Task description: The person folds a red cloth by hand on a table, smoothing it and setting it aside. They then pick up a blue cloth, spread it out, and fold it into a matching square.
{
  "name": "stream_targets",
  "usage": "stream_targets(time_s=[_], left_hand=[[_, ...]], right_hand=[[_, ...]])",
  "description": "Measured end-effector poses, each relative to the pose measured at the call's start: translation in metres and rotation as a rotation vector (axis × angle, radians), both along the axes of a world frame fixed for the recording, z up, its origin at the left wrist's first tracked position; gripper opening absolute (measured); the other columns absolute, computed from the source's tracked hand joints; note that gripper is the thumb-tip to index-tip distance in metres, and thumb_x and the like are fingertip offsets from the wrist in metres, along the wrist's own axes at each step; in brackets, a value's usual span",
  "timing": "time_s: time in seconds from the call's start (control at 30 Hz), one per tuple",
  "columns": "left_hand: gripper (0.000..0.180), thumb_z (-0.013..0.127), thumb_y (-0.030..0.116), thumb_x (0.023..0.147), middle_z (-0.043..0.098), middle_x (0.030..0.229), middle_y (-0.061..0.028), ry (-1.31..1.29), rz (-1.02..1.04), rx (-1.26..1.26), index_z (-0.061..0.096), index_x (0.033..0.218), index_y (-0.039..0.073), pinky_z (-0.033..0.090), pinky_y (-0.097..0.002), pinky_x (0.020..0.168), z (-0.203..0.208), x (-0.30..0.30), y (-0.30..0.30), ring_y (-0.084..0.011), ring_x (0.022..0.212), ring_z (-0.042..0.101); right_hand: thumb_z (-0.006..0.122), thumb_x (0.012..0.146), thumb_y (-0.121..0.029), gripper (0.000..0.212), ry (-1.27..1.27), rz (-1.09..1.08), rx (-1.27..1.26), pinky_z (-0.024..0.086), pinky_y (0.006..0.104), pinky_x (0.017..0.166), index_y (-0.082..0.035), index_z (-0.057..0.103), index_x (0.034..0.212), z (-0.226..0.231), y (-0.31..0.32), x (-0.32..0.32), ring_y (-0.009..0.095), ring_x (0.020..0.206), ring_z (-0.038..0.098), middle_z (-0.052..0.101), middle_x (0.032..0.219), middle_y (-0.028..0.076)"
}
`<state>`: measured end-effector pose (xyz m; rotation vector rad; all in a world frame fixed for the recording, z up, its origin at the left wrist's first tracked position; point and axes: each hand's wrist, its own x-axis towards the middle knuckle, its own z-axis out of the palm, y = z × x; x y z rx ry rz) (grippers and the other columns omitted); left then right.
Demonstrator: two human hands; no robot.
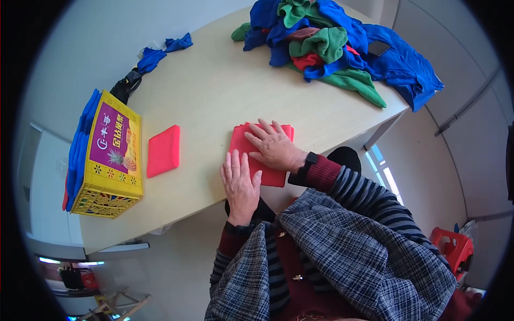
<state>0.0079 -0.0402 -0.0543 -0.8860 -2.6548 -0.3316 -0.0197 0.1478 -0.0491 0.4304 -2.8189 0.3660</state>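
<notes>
A red cloth [272, 174] lies flat and folded at the table's near edge, under both of my hands. My right hand [274, 145] rests on its upper part with the fingers spread. My left hand [240, 184] lies along its left side, fingers stretched out, the tips on the cloth. Neither hand grips anything. To the left, a second red cloth [164, 151], folded into a neat rectangle, sits on the table beside a yellow crate [119, 200].
Blue folded cloths [80, 155] stand in the crate at the left. A loose heap of blue, green and red cloths [321, 45] covers the far right, with a dark flat object [378, 48] on it. Blue cloth pieces [151, 59] and a black item [126, 85] lie at the far left edge.
</notes>
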Motion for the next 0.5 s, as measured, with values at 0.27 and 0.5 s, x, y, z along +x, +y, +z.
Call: stream_targets(time_s=[0.27, 0.5], left_hand=[[0.068, 0.054, 0.039, 0.101, 0.034, 0.161, -0.0184, -0.067, -0.091, 0.023, 0.037, 0.153, -0.001, 0.02, -0.0507, 0.124, -0.018, -0.016, 0.007, -0.0358, 0.15, 0.029], [0.069, 0.053, 0.042, 0.101, 0.034, 0.161, -0.0176, -0.053, -0.13, 0.01, 0.037, 0.154, 0.001, 0.018, -0.053, 0.124, -0.017, -0.005, -0.005, -0.0358, 0.15, 0.029]], right_hand=[[0.046, 0.104, -0.046, 0.058, -0.068, -0.11, -0.006, 0.026, 0.0514, 0.119, -0.015, 0.045, 0.152, -0.013, 0.016, -0.011, 0.037, 0.146, 0.035, 0.041, 0.157, 0.014], [0.045, 0.102, -0.048, 0.057, 0.0, -0.112, -0.043, 0.03, 0.0463, 0.116, -0.014, 0.051, 0.147, -0.023, 0.016, -0.012, 0.033, 0.14, 0.04, 0.046, 0.153, 0.013]])
